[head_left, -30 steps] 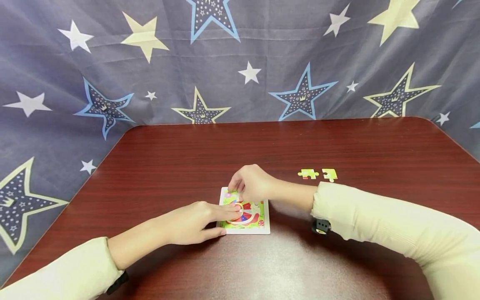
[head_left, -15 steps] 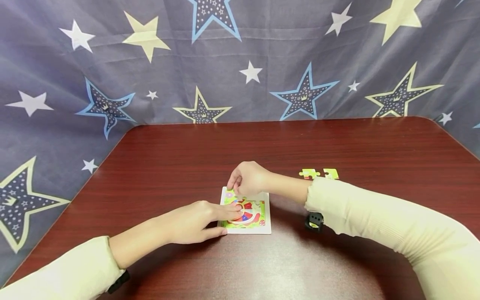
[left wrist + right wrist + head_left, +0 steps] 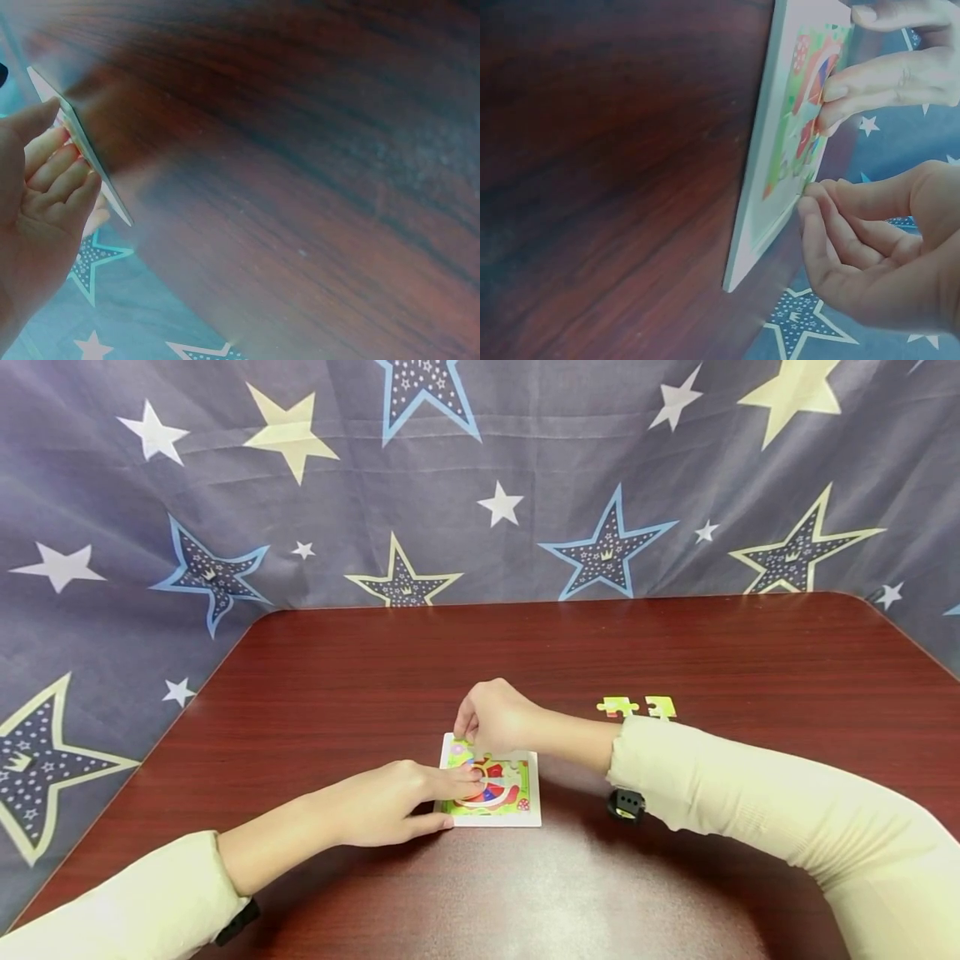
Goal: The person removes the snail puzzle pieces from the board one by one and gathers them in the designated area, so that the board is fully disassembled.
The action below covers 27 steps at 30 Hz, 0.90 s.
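A small square jigsaw puzzle with a white frame [image 3: 536, 797] and a bright red, green and blue picture lies flat on the table. My left hand [image 3: 401, 802] rests on it from the left, its straight fingers over the middle of the picture and the thumb at the near left edge. At the far side of the frame, my right hand [image 3: 501, 718] pinches a small green puzzle piece [image 3: 808, 182], mostly covered by the fingertips. Bare white backing shows beside those fingers in the right wrist view. The left wrist view shows the left hand [image 3: 49, 191] against the frame's edge.
Two loose yellow-green puzzle pieces, one [image 3: 618, 705] left of the other [image 3: 660, 705], lie beyond the right sleeve [image 3: 690, 777]. The dark red wooden table [image 3: 360, 685] reaches back to a grey curtain [image 3: 450, 502] printed with stars.
The right hand has shifted slightly away and to the left along the puzzle's far edge, its forearm now nearer the loose pieces. The left hand stays in place.
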Available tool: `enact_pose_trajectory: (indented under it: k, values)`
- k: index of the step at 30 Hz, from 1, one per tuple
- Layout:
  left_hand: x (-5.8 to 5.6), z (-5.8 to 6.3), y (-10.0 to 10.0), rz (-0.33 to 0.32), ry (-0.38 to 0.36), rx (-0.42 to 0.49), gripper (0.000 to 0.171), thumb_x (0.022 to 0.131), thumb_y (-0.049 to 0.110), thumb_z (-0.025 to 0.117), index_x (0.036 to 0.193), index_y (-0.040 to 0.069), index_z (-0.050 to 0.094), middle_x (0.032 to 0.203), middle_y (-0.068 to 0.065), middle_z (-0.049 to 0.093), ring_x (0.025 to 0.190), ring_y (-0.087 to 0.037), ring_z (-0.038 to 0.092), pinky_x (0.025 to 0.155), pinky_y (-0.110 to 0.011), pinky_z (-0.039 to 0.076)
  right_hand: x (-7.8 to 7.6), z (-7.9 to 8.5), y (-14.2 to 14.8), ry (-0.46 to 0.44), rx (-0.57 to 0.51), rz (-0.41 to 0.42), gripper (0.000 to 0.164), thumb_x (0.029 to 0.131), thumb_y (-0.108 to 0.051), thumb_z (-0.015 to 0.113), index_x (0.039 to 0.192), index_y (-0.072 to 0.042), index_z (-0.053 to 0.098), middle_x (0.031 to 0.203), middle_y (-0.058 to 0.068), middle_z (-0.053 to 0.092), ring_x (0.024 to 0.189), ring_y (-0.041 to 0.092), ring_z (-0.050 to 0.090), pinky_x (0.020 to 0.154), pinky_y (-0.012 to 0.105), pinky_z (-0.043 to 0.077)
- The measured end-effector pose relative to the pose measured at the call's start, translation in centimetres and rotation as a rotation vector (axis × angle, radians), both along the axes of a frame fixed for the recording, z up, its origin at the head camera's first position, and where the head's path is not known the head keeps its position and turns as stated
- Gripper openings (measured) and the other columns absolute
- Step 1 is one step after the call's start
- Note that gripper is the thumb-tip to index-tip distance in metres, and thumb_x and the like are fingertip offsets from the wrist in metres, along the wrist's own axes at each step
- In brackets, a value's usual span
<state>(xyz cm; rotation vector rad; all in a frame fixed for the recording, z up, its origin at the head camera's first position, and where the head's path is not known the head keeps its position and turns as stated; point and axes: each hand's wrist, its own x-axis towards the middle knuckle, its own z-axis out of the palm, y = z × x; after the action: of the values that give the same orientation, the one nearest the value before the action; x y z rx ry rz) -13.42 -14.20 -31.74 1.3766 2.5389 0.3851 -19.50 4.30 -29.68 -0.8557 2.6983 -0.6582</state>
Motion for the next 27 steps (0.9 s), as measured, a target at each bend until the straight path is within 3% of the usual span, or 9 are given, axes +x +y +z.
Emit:
enact_pose_trajectory:
  k: [12, 22, 27]
  values:
    - [0.1, 0.0, 0.1, 0.006, -0.006, 0.000, 0.042, 0.094, 0.022, 0.061, 0.135, 0.012, 0.057, 0.137, 0.002, 0.059, 0.127, -0.012, 0.057, 0.101, -0.035, 0.050, 0.7, 0.2, 0.1, 0.028, 0.023, 0.038, 0.019, 0.080, 0.002, 0.062, 0.091, -0.004, 0.077, 0.088, 0.006, 0.077, 0.080, 0.011, 0.068, 0.068, 0.017, 0.054]
    - [0.2, -0.2, 0.0, -0.005, -0.012, 0.008, 0.042, 0.094, 0.020, 0.061, 0.135, 0.014, 0.057, 0.139, 0.003, 0.057, 0.129, -0.012, 0.055, 0.102, -0.035, 0.049, -1.0, -0.1, 0.3, -0.231, 0.020, -0.062, 0.015, 0.083, -0.007, 0.066, 0.092, -0.012, 0.076, 0.092, 0.001, 0.075, 0.079, 0.007, 0.060, 0.065, 0.015, 0.046]
    - [0.1, 0.1, 0.1, -0.006, -0.007, 0.006, 0.043, 0.094, 0.019, 0.062, 0.136, 0.012, 0.056, 0.139, 0.001, 0.057, 0.129, -0.013, 0.054, 0.102, -0.035, 0.049, -1.6, 0.1, 0.3, -0.281, -0.003, -0.079, 0.016, 0.084, -0.008, 0.066, 0.095, -0.013, 0.077, 0.096, 0.000, 0.076, 0.080, 0.006, 0.059, 0.070, 0.015, 0.045]
